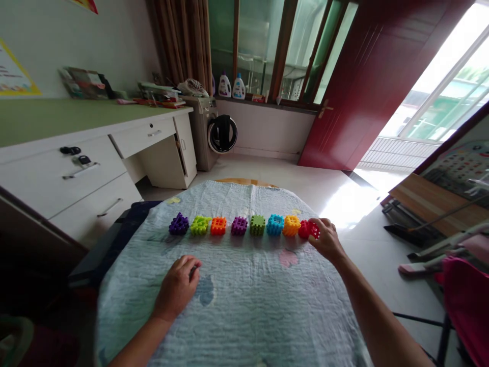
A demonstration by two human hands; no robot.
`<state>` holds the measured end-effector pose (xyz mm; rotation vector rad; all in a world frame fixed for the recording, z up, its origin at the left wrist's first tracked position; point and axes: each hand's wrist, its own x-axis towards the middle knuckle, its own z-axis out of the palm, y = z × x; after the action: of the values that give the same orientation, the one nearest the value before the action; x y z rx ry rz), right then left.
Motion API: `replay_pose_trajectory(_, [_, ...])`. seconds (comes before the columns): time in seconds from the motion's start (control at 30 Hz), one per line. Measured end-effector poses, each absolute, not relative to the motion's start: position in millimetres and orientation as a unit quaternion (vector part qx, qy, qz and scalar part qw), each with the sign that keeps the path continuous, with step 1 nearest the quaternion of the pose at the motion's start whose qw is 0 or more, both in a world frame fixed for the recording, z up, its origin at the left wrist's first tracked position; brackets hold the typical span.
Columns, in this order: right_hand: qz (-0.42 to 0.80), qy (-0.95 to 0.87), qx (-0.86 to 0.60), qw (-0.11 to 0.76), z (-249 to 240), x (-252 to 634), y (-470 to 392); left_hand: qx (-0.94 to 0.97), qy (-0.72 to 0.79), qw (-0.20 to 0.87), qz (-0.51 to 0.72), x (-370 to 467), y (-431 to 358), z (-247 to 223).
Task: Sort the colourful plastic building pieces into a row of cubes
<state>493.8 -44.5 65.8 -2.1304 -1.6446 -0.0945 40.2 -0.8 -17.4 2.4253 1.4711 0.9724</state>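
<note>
Along the far half of a cloth-covered table [244,306] runs a row of toothed toy building blocks. From left to right I see a dark purple block [179,224], a lime green block [199,225], an orange block [218,226], a purple block [239,225], a green block [257,225], a light blue block [275,224] and a yellow block [291,225]. At the right end my right hand [324,237] grips a red block [305,229] close beside the yellow one. My left hand [179,283] rests on the cloth, loosely curled, thumb and fingers apart, holding nothing.
Left of the table stand a dark box [118,234] and a white desk with drawers [76,168]. A washing machine [202,132] with its door ajar is at the back. The red door [367,76] stands open, and a pink chair [466,306] is at right.
</note>
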Motion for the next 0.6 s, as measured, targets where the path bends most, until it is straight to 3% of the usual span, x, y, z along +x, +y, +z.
replay_pose_trajectory(0.13, [-0.001,-0.591,-0.794,0.143,64,527,-25,0.808,0.485,0.061,0.33,40,-1,-17])
replay_pose_trajectory(0.6, [0.063,-0.636,-0.765,0.077,63,527,2,0.807,0.489,0.06,0.325,41,-1,-16])
